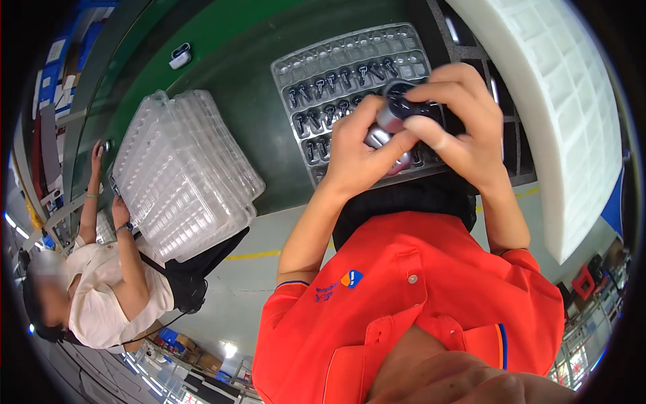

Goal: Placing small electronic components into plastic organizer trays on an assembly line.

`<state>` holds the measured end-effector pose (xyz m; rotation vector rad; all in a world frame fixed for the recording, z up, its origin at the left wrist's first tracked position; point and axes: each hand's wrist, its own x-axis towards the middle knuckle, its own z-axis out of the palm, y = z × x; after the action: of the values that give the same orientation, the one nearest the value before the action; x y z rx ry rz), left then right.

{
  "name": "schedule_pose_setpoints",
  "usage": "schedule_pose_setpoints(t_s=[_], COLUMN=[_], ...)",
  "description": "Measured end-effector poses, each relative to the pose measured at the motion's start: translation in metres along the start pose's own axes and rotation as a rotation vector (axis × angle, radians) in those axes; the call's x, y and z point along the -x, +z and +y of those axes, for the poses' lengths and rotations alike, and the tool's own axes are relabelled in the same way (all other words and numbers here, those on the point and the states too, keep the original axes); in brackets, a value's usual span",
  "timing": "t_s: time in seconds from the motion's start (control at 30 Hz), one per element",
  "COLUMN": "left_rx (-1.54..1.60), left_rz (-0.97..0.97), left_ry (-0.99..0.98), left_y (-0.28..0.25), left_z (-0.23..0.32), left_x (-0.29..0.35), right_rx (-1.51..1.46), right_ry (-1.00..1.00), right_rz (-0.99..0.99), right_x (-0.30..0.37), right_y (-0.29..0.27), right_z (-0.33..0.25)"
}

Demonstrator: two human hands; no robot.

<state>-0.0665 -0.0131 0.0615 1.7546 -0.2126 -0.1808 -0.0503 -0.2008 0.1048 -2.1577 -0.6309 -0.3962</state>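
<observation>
In front of me, my left hand (363, 148) is closed around a silver earbud charging case (389, 120) whose lid stands up, its dark inside showing. More shiny silver surface (379, 137) shows by the left thumb; whether it belongs to the same case I cannot tell. My right hand (464, 121) meets the case from the right, thumb and fingers pinched on what looks like a black earbud (422, 110), blurred by motion. Beneath both hands lies a clear plastic tray (286, 69) with rows of black earbuds (331, 82); its right part is partly hidden.
A stack of clear trays (188, 175) stands on the green table (249, 87) to the left. Beyond it sits a white open earbud case (180, 56). White moulded foam (572, 101) and a dark divided holder (471, 52) flank my right. A co-worker (121, 289) works at the left.
</observation>
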Motion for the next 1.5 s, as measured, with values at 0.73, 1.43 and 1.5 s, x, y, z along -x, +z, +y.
schedule_pose_setpoints(t_s=[0.73, 1.43, 1.5], left_rx=[-0.072, 0.484, 0.504], left_rz=[0.082, -0.026, -0.026], left_ry=[-0.568, 0.061, 0.07], left_y=[-0.185, 0.003, 0.009], left_z=[-0.129, -0.001, 0.007], left_x=[-0.276, -0.056, -0.048], right_rx=[0.552, -0.378, -0.433], right_ry=[-0.039, 0.375, 0.424], right_rz=[-0.365, -0.348, -0.375], right_x=[-0.035, -0.044, -0.039], right_y=[0.015, -0.007, -0.005], right_z=[0.074, 0.055, 0.057])
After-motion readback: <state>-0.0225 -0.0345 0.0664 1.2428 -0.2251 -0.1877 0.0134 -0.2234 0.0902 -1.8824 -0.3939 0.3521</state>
